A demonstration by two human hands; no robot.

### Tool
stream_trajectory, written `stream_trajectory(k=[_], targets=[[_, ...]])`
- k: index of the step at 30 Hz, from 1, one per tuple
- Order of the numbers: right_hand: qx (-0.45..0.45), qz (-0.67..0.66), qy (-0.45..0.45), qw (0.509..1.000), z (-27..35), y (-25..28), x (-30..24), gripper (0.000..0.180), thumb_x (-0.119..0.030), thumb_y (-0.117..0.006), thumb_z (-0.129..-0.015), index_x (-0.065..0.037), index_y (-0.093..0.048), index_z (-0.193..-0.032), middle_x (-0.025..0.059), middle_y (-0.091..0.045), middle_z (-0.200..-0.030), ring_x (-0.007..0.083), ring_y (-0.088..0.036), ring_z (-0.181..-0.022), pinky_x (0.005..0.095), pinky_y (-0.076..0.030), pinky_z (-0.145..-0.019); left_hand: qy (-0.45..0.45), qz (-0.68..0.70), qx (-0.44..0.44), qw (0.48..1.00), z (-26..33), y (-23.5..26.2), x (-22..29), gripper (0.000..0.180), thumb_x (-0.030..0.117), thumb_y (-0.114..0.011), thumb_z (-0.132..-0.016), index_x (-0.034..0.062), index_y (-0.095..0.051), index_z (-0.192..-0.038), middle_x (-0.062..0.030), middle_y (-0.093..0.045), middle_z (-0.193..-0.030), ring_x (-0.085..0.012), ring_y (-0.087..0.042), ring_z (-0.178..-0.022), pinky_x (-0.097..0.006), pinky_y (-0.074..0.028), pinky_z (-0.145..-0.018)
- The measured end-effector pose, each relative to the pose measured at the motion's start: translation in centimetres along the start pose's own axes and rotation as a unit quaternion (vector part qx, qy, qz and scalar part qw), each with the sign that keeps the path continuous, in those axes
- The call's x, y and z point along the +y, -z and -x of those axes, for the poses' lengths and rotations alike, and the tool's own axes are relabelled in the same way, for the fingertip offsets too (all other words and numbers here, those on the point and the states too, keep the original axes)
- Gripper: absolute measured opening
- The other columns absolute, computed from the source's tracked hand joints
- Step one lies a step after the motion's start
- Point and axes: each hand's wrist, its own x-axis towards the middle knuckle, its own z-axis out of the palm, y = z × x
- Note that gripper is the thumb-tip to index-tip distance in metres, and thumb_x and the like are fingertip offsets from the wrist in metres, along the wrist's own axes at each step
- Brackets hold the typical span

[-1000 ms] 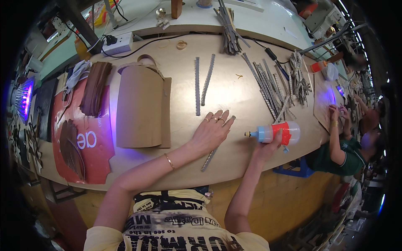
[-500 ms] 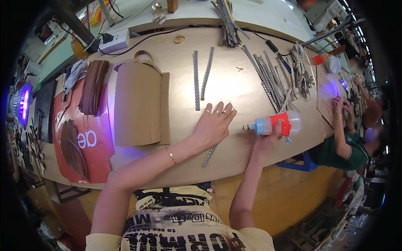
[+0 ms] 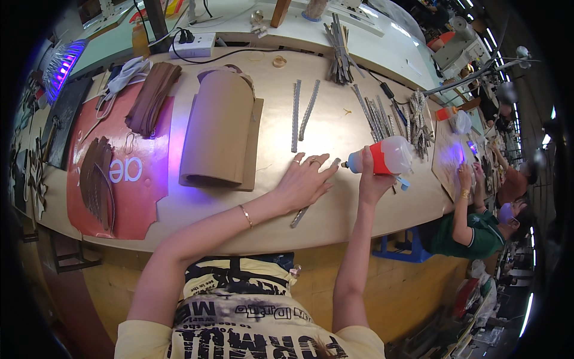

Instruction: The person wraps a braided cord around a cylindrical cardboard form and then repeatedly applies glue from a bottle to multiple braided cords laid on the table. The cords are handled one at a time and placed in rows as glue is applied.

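Observation:
My left hand (image 3: 304, 180) lies flat with fingers spread on a narrow grey strip (image 3: 300, 216) on the tan worktable (image 3: 335, 131), pinning it down. The strip's lower end sticks out below my palm. My right hand (image 3: 372, 179) grips a clear squeeze bottle with a red band (image 3: 382, 157), held on its side with the nozzle pointing left toward my left fingertips and the strip's upper end.
Two more grey strips (image 3: 302, 113) lie farther back. A rolled tan sheet (image 3: 218, 134) rests to the left, beside a red leather piece (image 3: 122, 179) and brown pieces (image 3: 152, 96). Bundles of strips (image 3: 382, 116) lie at right. Another person (image 3: 484, 221) works at the table's right end.
The bottle's nozzle has come closer to my left fingertips, and the view has shifted slightly. My left hand stays pressed on the strip.

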Motion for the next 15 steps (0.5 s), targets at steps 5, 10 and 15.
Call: stream_trajectory(k=[5, 10, 15], targets=[[-0.023, -0.016, 0.012, 1.0, -0.5, -0.9, 0.5, 0.037, -0.019, -0.081, -0.079, 0.004, -0.063, -0.101, 0.0114, -0.069, -0.092, 0.0181, -0.067, -0.082, 0.0319, -0.054, -0.076, -0.019, -0.035, 0.009, 0.999, 1.0, -0.6, 0.1, 0.04, 0.029, -0.058, -0.093, 0.0109, -0.056, -0.129, -0.018, -0.049, -0.134, -0.0327, -0.046, -0.128, -0.053, -0.029, -0.11], [-0.033, 0.004, 0.034, 0.999, -0.8, -1.7, 0.1, 0.032, -0.017, -0.08, -0.08, 0.004, -0.065, -0.099, 0.0112, -0.071, -0.09, 0.0189, -0.068, -0.081, 0.033, -0.054, -0.076, -0.014, -0.044, 0.008, 0.999, 0.8, -0.8, 0.1, 0.039, 0.028, -0.059, -0.092, 0.0102, -0.058, -0.126, -0.0168, -0.05, -0.132, -0.0313, -0.045, -0.129, -0.053, -0.029, -0.11], [-0.06, 0.014, 0.02, 0.998, -0.9, -1.8, 0.2, 0.032, -0.017, -0.079, -0.081, 0.004, -0.065, -0.101, 0.0109, -0.07, -0.094, 0.0182, -0.067, -0.084, 0.0335, -0.053, -0.079, -0.012, -0.04, 0.015, 0.999, 0.8, -0.7, 0.2, 0.037, 0.027, -0.06, -0.091, 0.0099, -0.06, -0.124, -0.0158, -0.052, -0.131, -0.0306, -0.046, -0.128, -0.052, -0.03, -0.109]])
